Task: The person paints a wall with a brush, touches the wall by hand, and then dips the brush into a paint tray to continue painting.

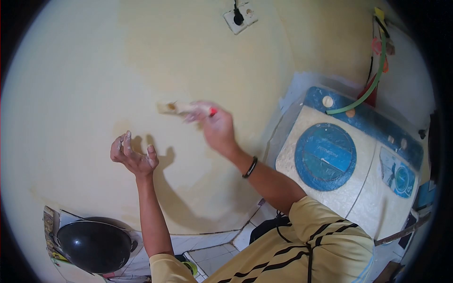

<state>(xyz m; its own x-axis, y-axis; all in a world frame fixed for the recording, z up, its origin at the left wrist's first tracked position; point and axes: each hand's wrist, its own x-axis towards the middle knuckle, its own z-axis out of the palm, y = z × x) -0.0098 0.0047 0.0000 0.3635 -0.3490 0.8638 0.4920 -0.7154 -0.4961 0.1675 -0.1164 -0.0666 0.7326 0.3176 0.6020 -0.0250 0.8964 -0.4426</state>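
Observation:
My right hand (pixel 218 125), a dark band on its wrist, is closed around a paintbrush (pixel 173 108). The brush is held roughly level close to the wall, blurred by motion, its pale bristle end pointing left and a red tip showing by my fingers. To the lower left, my left hand (pixel 134 155) is raised before the wall with fingers bent and apart, holding nothing. Whitish smears cover its fingertips. Behind both hands spreads the pale yellow wall (pixel 203 56), whiter toward the left, with shadows of my arms on it.
On the right stands a washing machine (pixel 292 160) with a blue round lid and a green hose (pixel 373 87) at its back. A socket with a black plug (pixel 238 19) is high on the wall. At lower left sits a black wok (pixel 94 246) beside white tiles (pixel 207 259).

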